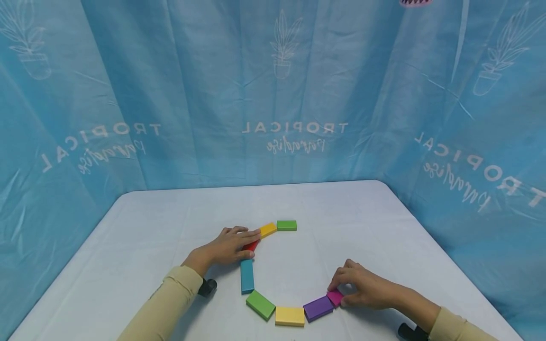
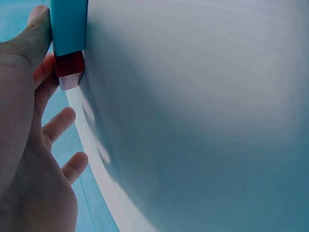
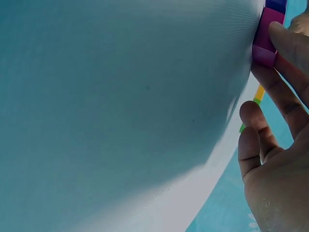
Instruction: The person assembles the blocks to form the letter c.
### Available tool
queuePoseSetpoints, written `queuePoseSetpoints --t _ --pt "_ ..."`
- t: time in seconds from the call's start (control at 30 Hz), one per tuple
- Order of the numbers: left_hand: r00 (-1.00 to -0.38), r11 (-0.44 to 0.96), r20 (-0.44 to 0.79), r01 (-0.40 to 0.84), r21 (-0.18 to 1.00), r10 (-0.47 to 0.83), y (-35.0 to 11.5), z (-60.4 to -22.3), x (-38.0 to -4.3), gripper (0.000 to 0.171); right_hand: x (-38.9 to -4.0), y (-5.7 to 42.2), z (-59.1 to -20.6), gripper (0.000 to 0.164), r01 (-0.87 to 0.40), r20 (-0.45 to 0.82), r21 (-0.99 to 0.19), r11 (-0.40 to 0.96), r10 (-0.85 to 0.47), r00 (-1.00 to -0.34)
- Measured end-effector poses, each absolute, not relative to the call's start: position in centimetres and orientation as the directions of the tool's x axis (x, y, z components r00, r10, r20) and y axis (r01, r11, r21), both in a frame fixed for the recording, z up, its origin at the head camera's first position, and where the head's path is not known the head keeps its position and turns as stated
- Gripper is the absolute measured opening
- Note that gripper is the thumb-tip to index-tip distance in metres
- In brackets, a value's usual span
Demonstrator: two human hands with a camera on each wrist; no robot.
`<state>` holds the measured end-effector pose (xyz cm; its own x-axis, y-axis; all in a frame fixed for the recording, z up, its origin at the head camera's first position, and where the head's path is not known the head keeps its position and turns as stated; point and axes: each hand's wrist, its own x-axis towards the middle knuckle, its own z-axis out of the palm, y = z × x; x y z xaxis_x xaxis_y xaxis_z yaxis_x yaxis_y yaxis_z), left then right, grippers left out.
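Note:
My left hand (image 1: 228,246) pinches a red block (image 1: 251,246) between thumb and fingers, partly covering it. A teal block (image 1: 247,276) meets its near end; in the left wrist view the red block (image 2: 70,67) shows just past the teal one (image 2: 68,24). At the right, my right hand (image 1: 368,286) pinches a magenta block (image 1: 335,297), thumb on one side and fingers on the other. The right wrist view shows this magenta block (image 3: 268,37) against a purple block (image 1: 318,309). All these blocks lie flat on the table.
Beyond the red block lie a yellow block (image 1: 268,230) and a green block (image 1: 286,225). Another green block (image 1: 260,305) and a yellow block (image 1: 289,316) continue the curve along the near side. A white cloth covers the table (image 1: 170,218); blue curtains (image 1: 204,94) hang around it.

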<state>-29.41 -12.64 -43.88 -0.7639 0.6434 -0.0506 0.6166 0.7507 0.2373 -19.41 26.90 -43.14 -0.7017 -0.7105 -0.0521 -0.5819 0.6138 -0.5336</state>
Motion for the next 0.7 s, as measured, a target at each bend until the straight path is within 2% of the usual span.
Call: queuePoseSetpoints --t 0.7 --pt "-0.756 0.741 -0.060 0.618 0.263 0.652 -12.75 -43.85 -29.24 0.064 -19.40 26.83 -43.48 0.030 -0.563 -0.082 -0.532 0.633 -0.700 -0.709"
